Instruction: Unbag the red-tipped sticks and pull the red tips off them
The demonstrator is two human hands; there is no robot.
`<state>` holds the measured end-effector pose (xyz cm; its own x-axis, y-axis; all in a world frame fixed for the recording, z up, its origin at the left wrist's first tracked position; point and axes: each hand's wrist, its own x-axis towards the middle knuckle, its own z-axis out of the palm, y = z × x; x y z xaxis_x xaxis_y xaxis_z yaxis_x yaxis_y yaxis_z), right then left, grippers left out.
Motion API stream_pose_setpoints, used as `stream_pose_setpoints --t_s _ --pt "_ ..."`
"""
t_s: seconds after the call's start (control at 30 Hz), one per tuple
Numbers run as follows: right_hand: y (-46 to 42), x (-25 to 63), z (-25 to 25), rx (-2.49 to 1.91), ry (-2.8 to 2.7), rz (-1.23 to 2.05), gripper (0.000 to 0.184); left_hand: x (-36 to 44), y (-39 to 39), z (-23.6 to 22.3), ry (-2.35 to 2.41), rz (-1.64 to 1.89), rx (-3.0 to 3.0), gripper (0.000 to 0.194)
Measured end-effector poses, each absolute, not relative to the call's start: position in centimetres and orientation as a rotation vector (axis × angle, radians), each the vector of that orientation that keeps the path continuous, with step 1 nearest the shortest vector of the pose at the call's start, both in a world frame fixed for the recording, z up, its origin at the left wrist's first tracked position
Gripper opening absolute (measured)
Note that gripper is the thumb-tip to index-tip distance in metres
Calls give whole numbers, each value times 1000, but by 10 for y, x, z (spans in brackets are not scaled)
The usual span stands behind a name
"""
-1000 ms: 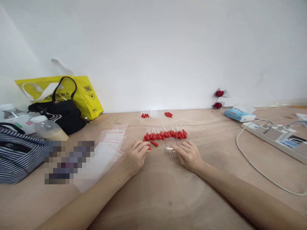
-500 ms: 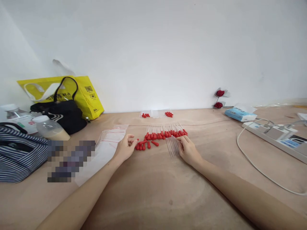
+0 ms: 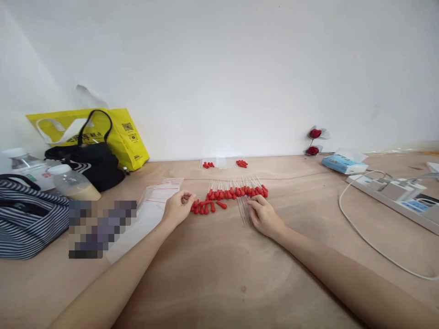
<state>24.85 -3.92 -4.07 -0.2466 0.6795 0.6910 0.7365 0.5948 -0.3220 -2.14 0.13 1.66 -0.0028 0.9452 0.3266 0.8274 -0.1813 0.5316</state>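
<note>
The light around me is soft and fairly bright, but I can't tell where it comes from. The wall (image 3: pixel 219 91) glows most low in the middle and gets grayer near the top corners. The table (image 3: pixel 219 265) is darker close to me, and a dim shadow runs along under my right arm (image 3: pixel 329 262). The thin clear tubes (image 3: pixel 243 210) by my right hand (image 3: pixel 265 214) look faint and fuzzy. Big squares hide a patch (image 3: pixel 103 228) on my left. Near the sides, everything looks stretched.
</note>
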Motion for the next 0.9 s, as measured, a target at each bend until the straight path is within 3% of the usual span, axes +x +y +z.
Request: stream_pose_setpoints --t_s 0.17,0.57,0.77,0.9 --pt "-43 247 -36 -1128 -2005 -45 16 -2 13 25 1953 679 2226 24" --pt "-47 253 -27 -1094 -1814 -6 21 31 35 31 2074 412 2221 26" --pt "-44 256 -30 -1149 -1797 -53 23 27 29 38 2144 467 2244 29" --pt "-43 258 -31 -1174 -1785 -155 18 22 4 37 2054 749 2455 25"
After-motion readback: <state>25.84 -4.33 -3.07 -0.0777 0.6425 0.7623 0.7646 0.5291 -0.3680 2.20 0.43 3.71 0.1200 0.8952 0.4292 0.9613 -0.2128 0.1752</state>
